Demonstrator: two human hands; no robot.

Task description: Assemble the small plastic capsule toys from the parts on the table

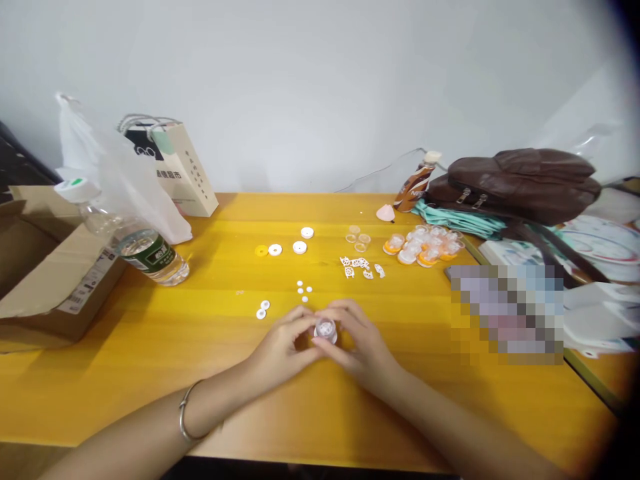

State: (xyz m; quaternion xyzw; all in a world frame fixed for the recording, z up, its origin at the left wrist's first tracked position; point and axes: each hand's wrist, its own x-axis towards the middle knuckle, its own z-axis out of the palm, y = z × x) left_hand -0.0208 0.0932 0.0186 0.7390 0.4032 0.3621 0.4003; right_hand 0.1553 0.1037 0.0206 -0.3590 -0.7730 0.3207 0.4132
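Note:
Between both hands, low over the near middle of the table, is a small round piece with a clear cover (326, 328) and a white base. My left hand (290, 340) pinches it from the left with thumb and fingers. From the right, my right hand (353, 340) closes on the same piece, its thumb along the near side. White patterned pieces show through the clear top. Just beyond the hands lie several small white discs (300, 291). Two white rings (263, 309) rest to the left of them.
White lattice pieces (359, 264), clear rings (357, 238) and a cluster of clear-topped orange and white units (425, 245) lie farther right. White round parts (300, 247) and a yellow disc (261, 251) sit behind. A bottle (150, 257) and cardboard box (60, 293) stand left; a brown bag (515, 180) lies right.

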